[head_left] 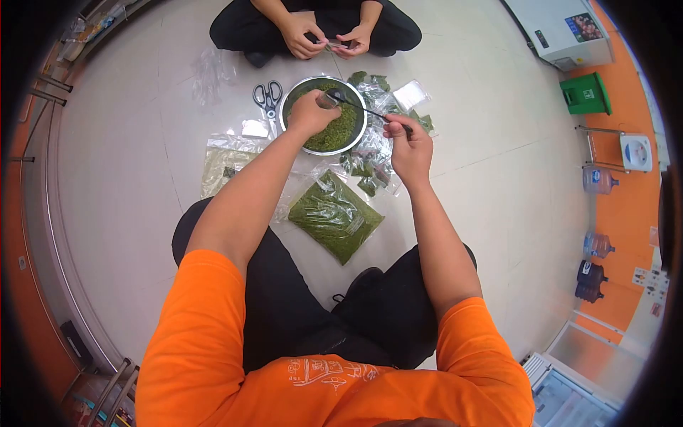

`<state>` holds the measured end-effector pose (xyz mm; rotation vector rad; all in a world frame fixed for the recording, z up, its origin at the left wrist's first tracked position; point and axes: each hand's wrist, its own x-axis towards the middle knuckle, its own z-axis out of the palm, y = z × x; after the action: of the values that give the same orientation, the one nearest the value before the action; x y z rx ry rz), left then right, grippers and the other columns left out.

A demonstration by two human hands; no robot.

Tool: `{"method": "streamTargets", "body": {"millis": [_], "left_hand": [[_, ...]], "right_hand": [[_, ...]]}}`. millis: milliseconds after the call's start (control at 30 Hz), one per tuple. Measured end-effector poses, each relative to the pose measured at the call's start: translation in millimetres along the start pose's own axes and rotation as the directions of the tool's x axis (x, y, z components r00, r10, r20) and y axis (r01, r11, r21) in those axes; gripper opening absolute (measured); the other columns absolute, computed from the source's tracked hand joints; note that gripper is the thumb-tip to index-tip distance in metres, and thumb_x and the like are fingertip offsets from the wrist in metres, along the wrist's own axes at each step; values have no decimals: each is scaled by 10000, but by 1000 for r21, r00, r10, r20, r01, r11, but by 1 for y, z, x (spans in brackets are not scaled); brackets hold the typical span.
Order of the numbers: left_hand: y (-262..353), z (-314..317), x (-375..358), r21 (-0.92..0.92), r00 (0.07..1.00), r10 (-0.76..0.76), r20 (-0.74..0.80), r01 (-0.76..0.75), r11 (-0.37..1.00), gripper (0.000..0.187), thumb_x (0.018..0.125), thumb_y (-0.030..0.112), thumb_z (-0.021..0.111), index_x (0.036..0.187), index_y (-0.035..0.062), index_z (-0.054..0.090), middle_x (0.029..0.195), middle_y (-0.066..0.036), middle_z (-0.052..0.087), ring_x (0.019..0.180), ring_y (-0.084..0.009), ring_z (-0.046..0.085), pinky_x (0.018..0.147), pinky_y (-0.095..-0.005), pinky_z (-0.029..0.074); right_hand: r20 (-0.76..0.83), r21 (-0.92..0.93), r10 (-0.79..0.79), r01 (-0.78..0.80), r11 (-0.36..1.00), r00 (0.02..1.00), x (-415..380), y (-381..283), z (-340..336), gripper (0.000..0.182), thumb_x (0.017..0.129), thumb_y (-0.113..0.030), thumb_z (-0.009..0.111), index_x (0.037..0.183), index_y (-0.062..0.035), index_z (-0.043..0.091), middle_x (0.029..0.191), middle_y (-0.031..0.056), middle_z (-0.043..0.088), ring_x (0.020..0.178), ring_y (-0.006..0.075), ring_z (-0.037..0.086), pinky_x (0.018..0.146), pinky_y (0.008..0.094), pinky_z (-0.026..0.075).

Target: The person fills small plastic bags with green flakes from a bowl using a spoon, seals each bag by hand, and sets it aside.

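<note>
My left hand [311, 112] hovers over a metal bowl [287, 105] of green dried leaf and pinches a small clear bag at its mouth. A dark spoon [356, 104] is gripped in my right hand [409, 146] just right of the bowl, its scoop end reaching toward the small bag. A large clear bag of green leaf [334, 215] lies on the floor in front of my crossed legs. Several small filled bags [368, 169] lie beside the bowl.
Scissors [267, 97] lie left of the bowl. Another person sits opposite, hands [327, 41] working a small bag. Empty clear bags [210, 70] lie at far left. A white appliance [562, 32], a green bin [586, 93] and water bottles [596, 249] stand along the orange wall.
</note>
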<state>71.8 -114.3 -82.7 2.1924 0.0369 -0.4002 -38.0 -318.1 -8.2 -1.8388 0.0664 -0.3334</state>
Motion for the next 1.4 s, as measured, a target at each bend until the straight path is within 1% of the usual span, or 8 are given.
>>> {"method": "streamTargets", "body": {"millis": [200, 400, 667, 767, 933, 1167, 1333, 1400], "left_hand": [[0, 4, -3, -86, 998, 30, -59, -35, 996, 545, 728, 408, 808, 1131, 69, 669, 1087, -98, 710, 1036, -264, 671, 931, -394, 493], [-6, 15, -6, -682, 998, 39, -48, -61, 729, 471, 734, 291, 849, 1090, 44, 664, 1009, -85, 702, 936, -160, 664, 848, -308, 512], [-15, 15, -13, -418, 938, 147, -312, -275, 866, 368, 767, 265, 835, 1014, 65, 649, 933, -41, 679, 851, -134, 628, 797, -287, 503], [-13, 16, -16, -347, 937, 185, -297, -287, 893, 351, 757, 258, 824, 992, 67, 647, 906, -49, 693, 840, -156, 656, 801, -304, 514], [-5, 22, -45, -69, 963, 237, -128, -247, 966, 322, 734, 273, 793, 969, 119, 636, 906, -26, 713, 912, -211, 689, 881, -401, 456], [-22, 6, -54, 9, 934, 358, -17, -358, 934, 420, 698, 250, 817, 1037, 112, 611, 949, -32, 709, 950, -246, 676, 875, -412, 445], [-41, -110, -43, 402, 941, 112, 320, -242, 883, 998, 574, 389, 890, 1424, 69, 474, 1361, -193, 573, 1245, -355, 555, 1065, -392, 441], [-49, -151, -54, 494, 998, 14, 69, -46, 868, 890, 646, 390, 847, 1397, 49, 513, 1342, -196, 591, 1234, -346, 570, 1058, -408, 448]], "right_hand": [[8, 21, -4, 4, 1000, 1000, 0, -2, 2, 208, 990, -178, 632, 1078, -1, 697, 887, 57, 711, 776, 110, 652, 731, 250, 524], [-137, 118, 51, -35, 992, 989, 9, 0, 0, 261, 1017, -218, 593, 1101, 18, 665, 871, 70, 692, 763, 109, 637, 719, 245, 524], [27, 305, 457, -443, 843, 889, 0, 76, 14, 367, 990, -254, 636, 1199, 46, 607, 973, 109, 689, 851, 134, 645, 756, 275, 539], [-13, -102, 482, -480, 871, 876, -8, 97, 21, 492, 941, -305, 694, 1248, 60, 574, 1087, 179, 673, 990, 229, 648, 884, 373, 519], [182, -521, -144, 219, 825, 973, -5, 25, 37, 415, 871, -248, 722, 1267, -151, 642, 1402, 264, 471, 1309, 451, 425, 1068, 494, 380], [404, -307, 26, 109, 945, 914, -7, 22, 67, 183, 889, -167, 698, 1031, -54, 716, 1157, 193, 626, 1034, 318, 639, 836, 388, 536], [433, -328, 140, 10, 945, 890, -8, 10, 98, 167, 907, -156, 661, 973, -11, 709, 827, 142, 702, 739, 231, 682, 700, 339, 532], [473, -333, 117, 54, 942, 873, -12, 9, 117, 178, 897, -165, 665, 961, -6, 711, 797, 142, 709, 716, 235, 682, 698, 342, 531]]}}
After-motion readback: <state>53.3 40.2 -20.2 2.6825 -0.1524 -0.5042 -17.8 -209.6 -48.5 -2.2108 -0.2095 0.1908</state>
